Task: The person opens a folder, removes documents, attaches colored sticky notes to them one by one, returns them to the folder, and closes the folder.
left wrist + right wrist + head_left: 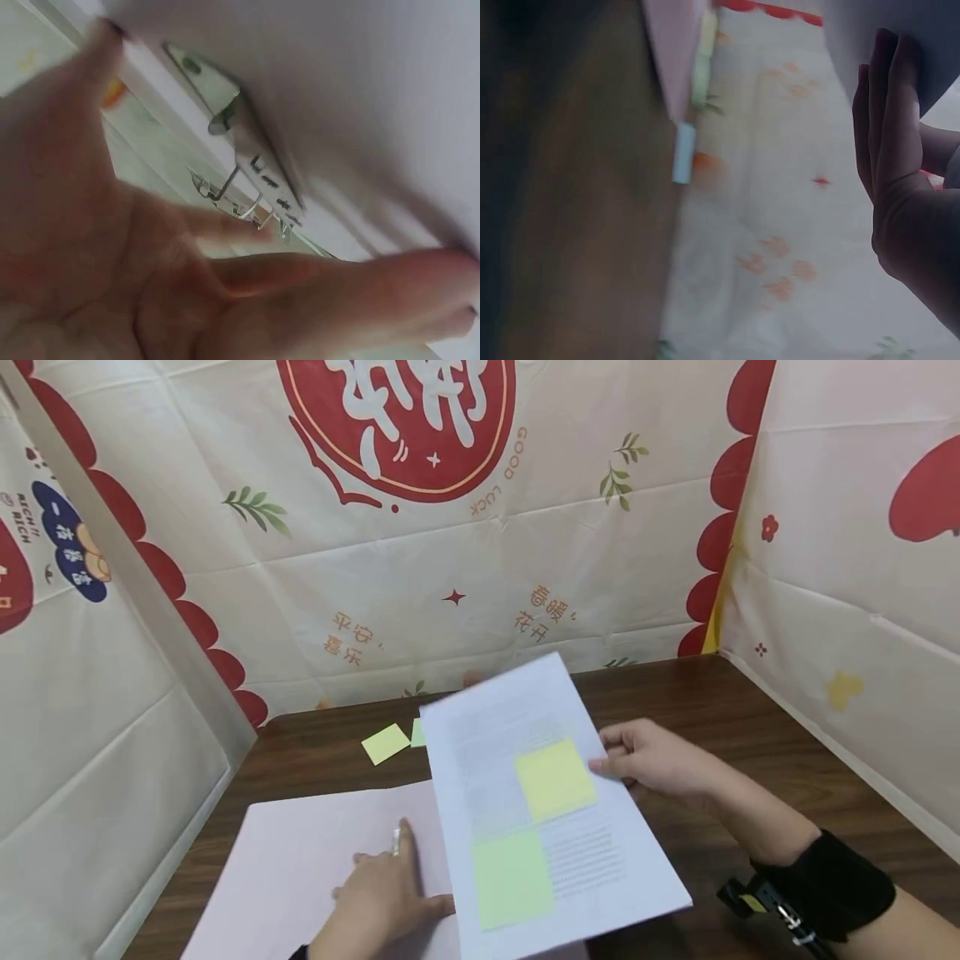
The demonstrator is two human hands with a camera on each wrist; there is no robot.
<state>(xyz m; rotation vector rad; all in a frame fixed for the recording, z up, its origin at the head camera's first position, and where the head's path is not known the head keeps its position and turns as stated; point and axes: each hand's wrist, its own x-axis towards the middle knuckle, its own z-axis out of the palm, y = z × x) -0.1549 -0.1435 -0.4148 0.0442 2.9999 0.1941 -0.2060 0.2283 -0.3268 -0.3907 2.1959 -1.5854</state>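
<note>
The right hand point(660, 760) pinches the edge of a white printed paper sheet point(540, 793) bearing two square yellow-green sticky notes, lifted above the dark wooden table point(750, 718); the left hand point(390, 893), its grip spread flat, presses an open pale pink ring binder point(300, 852)

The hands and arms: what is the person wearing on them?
Both hands are bare, no gloves. The right hand has a wide black band around the forearm, with a small black device with a yellow mark clipped beside it. The left hand shows no sleeve.
</note>
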